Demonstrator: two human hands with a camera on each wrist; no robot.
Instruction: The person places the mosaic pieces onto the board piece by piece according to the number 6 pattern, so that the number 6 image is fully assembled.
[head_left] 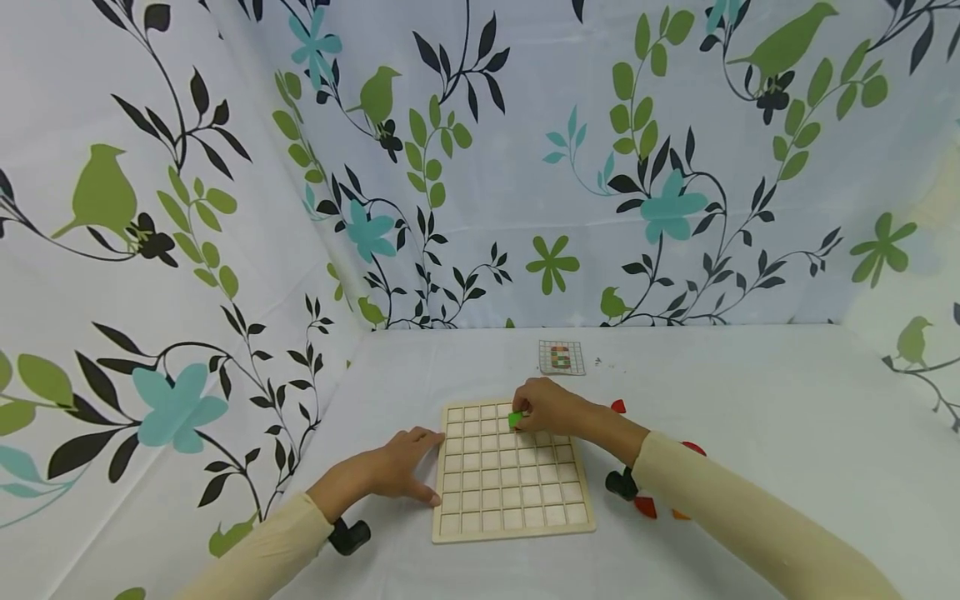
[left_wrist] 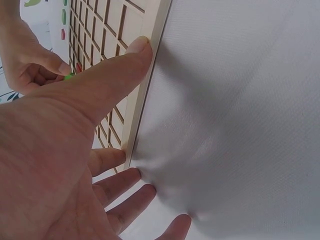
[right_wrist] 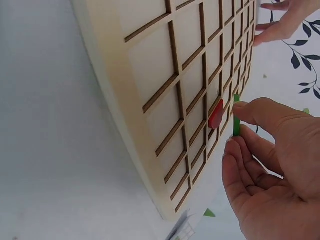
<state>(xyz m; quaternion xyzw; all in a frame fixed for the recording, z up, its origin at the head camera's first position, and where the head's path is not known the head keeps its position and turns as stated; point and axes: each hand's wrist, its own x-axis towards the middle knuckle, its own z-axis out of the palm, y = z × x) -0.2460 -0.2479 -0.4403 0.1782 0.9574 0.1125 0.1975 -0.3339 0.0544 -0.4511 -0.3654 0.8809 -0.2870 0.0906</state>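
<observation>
A wooden grid board (head_left: 491, 498) with square cells lies on the white cloth. Between thumb and fingertips, my right hand (head_left: 551, 406) pinches a small flat green tile (head_left: 515, 419) over the board's far part. The tile stands on edge in the right wrist view, close by a red piece (right_wrist: 216, 115) sitting on the grid. My left hand (head_left: 401, 467) is at the board's left side with fingers spread. Its thumb (left_wrist: 140, 47) rests on the wooden rim, and the other fingertips touch the rim and the cloth.
A small card (head_left: 561, 357) with a coloured grid pattern lies beyond the board. To the right, partly behind my right arm, are red pieces (head_left: 645, 506) and an orange piece (head_left: 681, 514). Patterned cloth (head_left: 551, 265) hangs behind and at the left.
</observation>
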